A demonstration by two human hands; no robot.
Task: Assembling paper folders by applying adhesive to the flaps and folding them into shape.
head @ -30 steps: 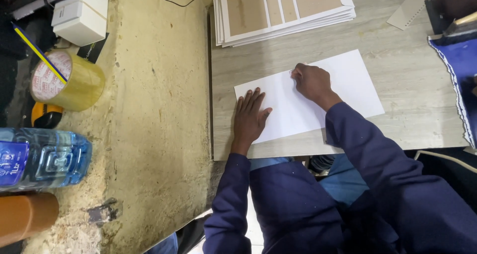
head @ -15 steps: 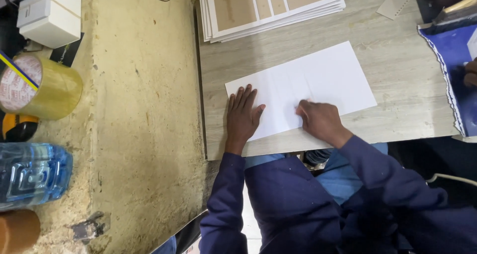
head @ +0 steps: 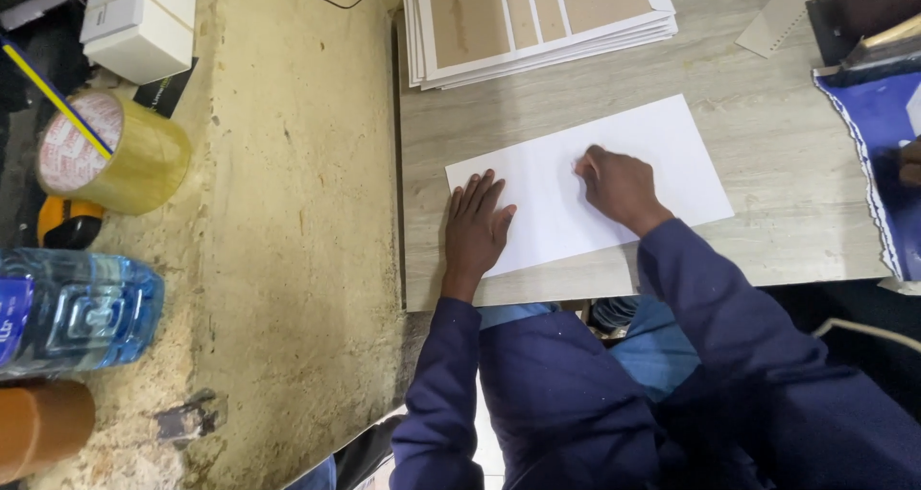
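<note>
smooth white paper sheet [head: 614, 178] on grainy wood table [head: 767, 116], left hand [head: 477, 226] spread flat, right hand [head: 619, 185] curled, pressing

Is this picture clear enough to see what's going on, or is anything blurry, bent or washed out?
Head view: even, soft light with faint shadows; the white sheet is bright, not blown out. Both hands, left hand and right hand, look sharp. The wide lens bends the edges, so the water bottle at the left looks stretched and soft.
</note>
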